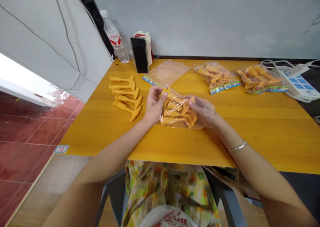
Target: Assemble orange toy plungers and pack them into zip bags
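Note:
A clear plastic bag [178, 123] holding several yellow-orange toy hammers [172, 113] lies near the middle of the table. My left hand [155, 102] is closed on the bag's upper left side, thumb on top, by a hammer's handle end. Clear film covers the fingers of my right hand [202, 110], which appears to be inside the bag's right end. Its fingers pinch the head of the uppermost toy hammer [189, 104]. Left of my hands, several loose toy hammers [127, 99] lie in a column with their heads to the right.
Behind my hands lies a flat plastic bag [171, 70]. Two filled bags of hammers [215, 74] [258, 77] sit at the back right, beside a white power strip [303, 82]. A phone [140, 55] leans on a white container [148, 42] near a water bottle [115, 39].

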`<action>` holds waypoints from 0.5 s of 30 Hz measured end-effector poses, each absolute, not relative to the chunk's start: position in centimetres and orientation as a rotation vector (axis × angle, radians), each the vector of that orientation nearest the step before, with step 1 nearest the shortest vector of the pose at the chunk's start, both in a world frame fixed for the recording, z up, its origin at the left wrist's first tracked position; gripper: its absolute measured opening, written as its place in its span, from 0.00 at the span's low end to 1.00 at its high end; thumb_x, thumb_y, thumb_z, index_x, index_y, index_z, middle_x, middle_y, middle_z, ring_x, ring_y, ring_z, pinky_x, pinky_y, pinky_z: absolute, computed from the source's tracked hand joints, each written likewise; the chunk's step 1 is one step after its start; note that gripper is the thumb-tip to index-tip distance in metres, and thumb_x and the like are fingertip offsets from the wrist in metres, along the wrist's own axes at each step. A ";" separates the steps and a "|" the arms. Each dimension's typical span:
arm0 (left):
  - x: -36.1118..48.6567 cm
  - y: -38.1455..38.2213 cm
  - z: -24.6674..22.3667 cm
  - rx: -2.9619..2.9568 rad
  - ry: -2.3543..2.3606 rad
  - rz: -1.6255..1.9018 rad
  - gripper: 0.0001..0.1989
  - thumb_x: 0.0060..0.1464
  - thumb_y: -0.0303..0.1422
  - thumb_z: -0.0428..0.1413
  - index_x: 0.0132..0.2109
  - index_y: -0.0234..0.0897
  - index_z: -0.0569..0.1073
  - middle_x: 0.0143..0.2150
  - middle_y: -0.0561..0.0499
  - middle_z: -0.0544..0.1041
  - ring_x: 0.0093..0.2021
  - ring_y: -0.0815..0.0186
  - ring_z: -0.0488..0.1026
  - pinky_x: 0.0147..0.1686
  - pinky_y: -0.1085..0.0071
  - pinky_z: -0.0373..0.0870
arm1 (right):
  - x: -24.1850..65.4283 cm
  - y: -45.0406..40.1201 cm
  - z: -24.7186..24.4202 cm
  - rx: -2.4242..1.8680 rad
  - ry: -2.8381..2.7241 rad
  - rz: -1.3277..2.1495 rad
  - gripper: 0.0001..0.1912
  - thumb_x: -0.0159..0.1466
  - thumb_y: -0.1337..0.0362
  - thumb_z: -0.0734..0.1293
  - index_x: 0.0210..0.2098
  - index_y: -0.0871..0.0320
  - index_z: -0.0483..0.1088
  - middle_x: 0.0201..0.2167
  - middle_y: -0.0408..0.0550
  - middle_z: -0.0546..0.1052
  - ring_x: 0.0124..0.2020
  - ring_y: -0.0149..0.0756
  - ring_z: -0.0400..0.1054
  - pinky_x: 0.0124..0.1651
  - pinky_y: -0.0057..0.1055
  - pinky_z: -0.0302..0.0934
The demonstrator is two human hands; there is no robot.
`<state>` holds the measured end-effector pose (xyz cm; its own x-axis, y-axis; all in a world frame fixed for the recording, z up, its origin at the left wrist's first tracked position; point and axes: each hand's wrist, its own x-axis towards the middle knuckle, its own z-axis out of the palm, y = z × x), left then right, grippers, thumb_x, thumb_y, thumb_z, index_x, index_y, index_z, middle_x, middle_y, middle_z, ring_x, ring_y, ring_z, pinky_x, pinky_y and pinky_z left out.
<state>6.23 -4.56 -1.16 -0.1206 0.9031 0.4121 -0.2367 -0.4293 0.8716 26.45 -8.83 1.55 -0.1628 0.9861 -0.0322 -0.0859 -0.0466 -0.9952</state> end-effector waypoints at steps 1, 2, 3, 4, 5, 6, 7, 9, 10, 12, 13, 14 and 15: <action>6.3 -4.6 -1.1 1.272 0.812 1.693 0.21 0.51 0.49 0.67 0.41 0.41 0.69 0.40 0.53 0.69 0.43 0.67 0.69 0.51 0.69 0.67 | 26.3 -8.9 1.6 -1.076 -1.213 1.422 0.26 0.52 0.45 0.77 0.44 0.53 0.76 0.45 0.48 0.82 0.47 0.47 0.76 0.55 0.45 0.71; 6.3 -4.6 -1.0 1.271 0.809 1.698 0.21 0.51 0.49 0.67 0.41 0.41 0.69 0.39 0.53 0.69 0.43 0.67 0.68 0.50 0.69 0.67 | 26.1 -9.0 1.7 -1.063 -1.203 1.430 0.25 0.53 0.45 0.77 0.44 0.53 0.76 0.45 0.48 0.82 0.48 0.46 0.76 0.54 0.44 0.71; 6.3 -4.6 -1.0 1.273 0.805 1.702 0.21 0.51 0.49 0.67 0.41 0.41 0.69 0.39 0.53 0.69 0.43 0.67 0.68 0.50 0.69 0.67 | 25.9 -9.1 1.8 -1.056 -1.204 1.426 0.24 0.53 0.46 0.77 0.43 0.52 0.76 0.45 0.47 0.82 0.48 0.46 0.76 0.54 0.43 0.71; 6.3 -4.6 -1.0 1.278 0.802 1.706 0.21 0.51 0.49 0.67 0.41 0.41 0.69 0.39 0.53 0.69 0.43 0.67 0.68 0.50 0.69 0.67 | 25.8 -9.2 1.8 -1.055 -1.214 1.415 0.24 0.53 0.46 0.77 0.43 0.51 0.76 0.45 0.46 0.82 0.49 0.45 0.76 0.54 0.42 0.71; 6.3 -4.7 -1.0 1.284 0.799 1.709 0.21 0.51 0.48 0.68 0.41 0.41 0.69 0.39 0.53 0.69 0.43 0.67 0.68 0.50 0.69 0.67 | 25.7 -9.2 1.7 -1.062 -1.229 1.400 0.23 0.54 0.46 0.76 0.43 0.51 0.76 0.45 0.46 0.81 0.49 0.45 0.75 0.53 0.41 0.71; 6.3 -4.7 -0.9 1.291 0.800 1.711 0.21 0.51 0.48 0.67 0.41 0.41 0.69 0.39 0.53 0.69 0.43 0.67 0.68 0.50 0.69 0.67 | 25.6 -9.2 1.6 -1.073 -1.247 1.386 0.22 0.55 0.45 0.76 0.43 0.50 0.76 0.45 0.45 0.81 0.50 0.45 0.75 0.52 0.41 0.72; 6.3 -4.7 -0.9 1.297 0.805 1.710 0.21 0.51 0.48 0.67 0.41 0.41 0.69 0.39 0.53 0.69 0.43 0.67 0.68 0.50 0.69 0.67 | 25.6 -9.2 1.5 -1.084 -1.264 1.377 0.21 0.56 0.45 0.75 0.43 0.50 0.76 0.45 0.45 0.81 0.50 0.45 0.75 0.51 0.41 0.72; 6.4 -4.8 -0.8 1.304 0.814 1.700 0.21 0.51 0.49 0.67 0.41 0.41 0.69 0.40 0.52 0.69 0.43 0.67 0.69 0.50 0.69 0.67 | 25.5 -9.1 1.1 -1.092 -1.281 1.362 0.20 0.58 0.45 0.73 0.43 0.49 0.76 0.44 0.45 0.81 0.49 0.44 0.75 0.48 0.40 0.72; 6.3 -4.8 -0.8 1.301 0.816 1.694 0.22 0.51 0.49 0.68 0.41 0.41 0.69 0.40 0.52 0.70 0.44 0.67 0.69 0.51 0.69 0.67 | 25.5 -9.1 0.9 -1.088 -1.281 1.350 0.19 0.59 0.45 0.72 0.43 0.49 0.75 0.43 0.44 0.80 0.47 0.44 0.75 0.47 0.39 0.72; 6.2 -4.6 -0.6 1.272 0.812 1.694 0.21 0.50 0.49 0.68 0.40 0.41 0.70 0.40 0.52 0.70 0.44 0.67 0.69 0.51 0.70 0.67 | 25.6 -8.9 0.6 -1.080 -1.281 1.326 0.18 0.58 0.45 0.72 0.41 0.50 0.74 0.41 0.44 0.80 0.44 0.42 0.75 0.45 0.38 0.71; 6.1 -4.5 -0.5 1.245 0.809 1.697 0.21 0.51 0.49 0.67 0.40 0.41 0.70 0.40 0.52 0.71 0.43 0.68 0.69 0.50 0.70 0.68 | 25.7 -8.9 0.5 -1.080 -1.291 1.311 0.19 0.58 0.45 0.73 0.40 0.50 0.73 0.41 0.44 0.79 0.42 0.41 0.75 0.43 0.38 0.71; 6.0 -4.3 -0.5 1.209 0.809 1.693 0.20 0.53 0.49 0.66 0.40 0.41 0.70 0.40 0.52 0.71 0.43 0.68 0.70 0.49 0.71 0.68 | 25.8 -8.8 0.5 -1.095 -1.322 1.279 0.20 0.58 0.44 0.73 0.40 0.50 0.73 0.40 0.45 0.79 0.40 0.40 0.74 0.42 0.38 0.71; 5.8 -4.1 -0.5 1.164 0.817 1.678 0.18 0.55 0.49 0.64 0.40 0.41 0.70 0.40 0.52 0.71 0.42 0.68 0.70 0.47 0.71 0.69 | 25.9 -8.8 0.6 -1.116 -1.360 1.245 0.20 0.58 0.44 0.72 0.41 0.50 0.72 0.39 0.45 0.79 0.38 0.40 0.73 0.41 0.38 0.70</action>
<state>5.82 -4.09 -0.49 -0.1432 0.9292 0.3407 -0.3045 -0.3689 0.8782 25.90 -8.75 0.60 -0.1355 0.9888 0.0623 0.0248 0.0662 -0.9975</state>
